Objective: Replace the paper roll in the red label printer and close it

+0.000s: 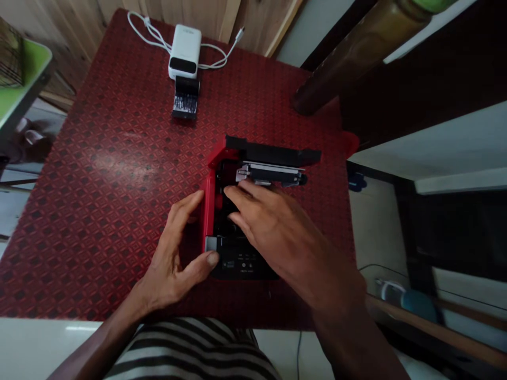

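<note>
- opened device casing (233, 232) sits toward the front of the table (119, 158), roughly mid-width
- metal mechanism (269, 174) lies at the casing's far end
- 2 things up near the back edge: power bank (185, 51) with a cable (146, 31) looped behind it, small black box (185, 97) right in front, touching it
- wooden wall (261, 21) behind all that

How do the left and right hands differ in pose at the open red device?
The left hand curls its fingers, the right hand spreads them; the left sits beside the red side wall, the right over the black interior. Both are bare, at the open device.
</note>
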### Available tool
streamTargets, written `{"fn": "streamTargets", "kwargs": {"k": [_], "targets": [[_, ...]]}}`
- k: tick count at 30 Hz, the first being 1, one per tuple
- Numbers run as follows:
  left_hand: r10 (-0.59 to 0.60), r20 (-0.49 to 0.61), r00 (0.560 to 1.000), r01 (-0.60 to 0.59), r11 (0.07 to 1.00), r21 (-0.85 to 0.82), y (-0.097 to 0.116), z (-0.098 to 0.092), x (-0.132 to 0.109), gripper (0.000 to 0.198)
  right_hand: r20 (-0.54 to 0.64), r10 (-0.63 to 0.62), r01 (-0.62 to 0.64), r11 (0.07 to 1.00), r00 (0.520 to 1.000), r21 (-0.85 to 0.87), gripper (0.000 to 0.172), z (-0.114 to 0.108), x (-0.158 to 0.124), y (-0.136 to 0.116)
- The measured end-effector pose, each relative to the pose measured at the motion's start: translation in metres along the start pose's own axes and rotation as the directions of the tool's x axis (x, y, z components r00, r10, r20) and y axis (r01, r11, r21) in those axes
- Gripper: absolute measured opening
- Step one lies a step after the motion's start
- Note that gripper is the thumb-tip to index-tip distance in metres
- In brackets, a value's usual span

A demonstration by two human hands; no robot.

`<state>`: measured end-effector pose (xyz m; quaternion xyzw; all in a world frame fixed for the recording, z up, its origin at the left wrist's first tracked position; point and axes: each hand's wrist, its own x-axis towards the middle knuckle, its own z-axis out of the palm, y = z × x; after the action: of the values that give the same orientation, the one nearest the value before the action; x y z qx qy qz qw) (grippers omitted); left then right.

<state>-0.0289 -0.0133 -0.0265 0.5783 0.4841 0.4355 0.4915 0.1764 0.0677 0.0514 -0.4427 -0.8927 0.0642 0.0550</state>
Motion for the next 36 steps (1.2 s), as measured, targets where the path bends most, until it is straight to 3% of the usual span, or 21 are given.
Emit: {"fn": "streamTargets", "kwargs": {"k": [6, 24, 27, 31, 34, 36], "targets": [[-0.005, 0.000, 1.000, 0.005, 1.000, 0.004, -0.001, -0.001, -0.001, 0.083, 0.196, 0.163, -0.118, 0.968, 0.967, -0.220, 0.041, 0.002, 0.022, -0.009], [-0.023, -0.027, 0.999, 0.022, 0.999, -0.042, 0.000, 0.003, 0.004, 0.076, 0.237, 0.218, -0.155, 0.953, 0.947, -0.260, 0.034, -0.012, 0.024, -0.012], [-0.040, -0.031, 0.999, 0.039, 0.998, -0.046, 0.001, 0.004, 0.004, 0.077, 0.173, 0.191, -0.144, 0.957, 0.966, -0.252, 0.030, -0.011, 0.016, -0.011], [-0.043, -0.046, 0.998, 0.041, 0.998, -0.037, 0.001, 0.004, 0.004, 0.079, -0.032, 0.101, -0.105, 0.978, 0.994, -0.183, 0.019, -0.013, -0.004, -0.007], [-0.061, -0.049, 0.997, 0.059, 0.997, -0.052, 0.002, 0.003, 0.004, 0.080, -0.223, 0.067, -0.070, 0.998, 0.972, -0.002, 0.014, -0.023, -0.027, 0.001], [-0.076, -0.043, 0.996, 0.073, 0.996, -0.058, 0.004, 0.003, 0.005, 0.080, -0.328, 0.156, -0.093, 0.975, 0.932, 0.201, 0.007, -0.031, -0.045, 0.012]]}}
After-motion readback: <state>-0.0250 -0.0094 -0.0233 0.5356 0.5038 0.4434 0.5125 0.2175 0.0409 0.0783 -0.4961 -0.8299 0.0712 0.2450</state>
